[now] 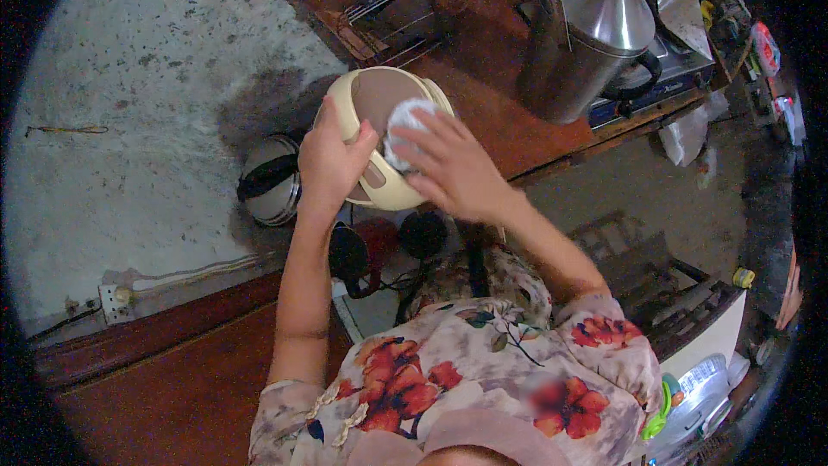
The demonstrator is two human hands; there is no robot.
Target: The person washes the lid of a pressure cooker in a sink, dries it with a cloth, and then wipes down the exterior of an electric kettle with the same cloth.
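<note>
My left hand (332, 160) grips the near left rim of a rounded cream appliance (401, 194) with a grey-brown panel and a small slot in its edge. It looks like a rice cooker, though its exact kind is hard to tell. The appliance is tilted in front of me. Against its right side, my right hand (461, 164) presses a crumpled white cloth (410, 125), its fingers spread over it and slightly blurred. The cloth partly covers the panel.
A brown counter (492, 60) holds a knife rack (392, 13) and a large steel pot (573, 60) beside a gas stove (660, 95). A kettle with a black handle (269, 179) stands by the wall. Lower left, a wall socket (115, 304) is above a wooden surface (190, 380).
</note>
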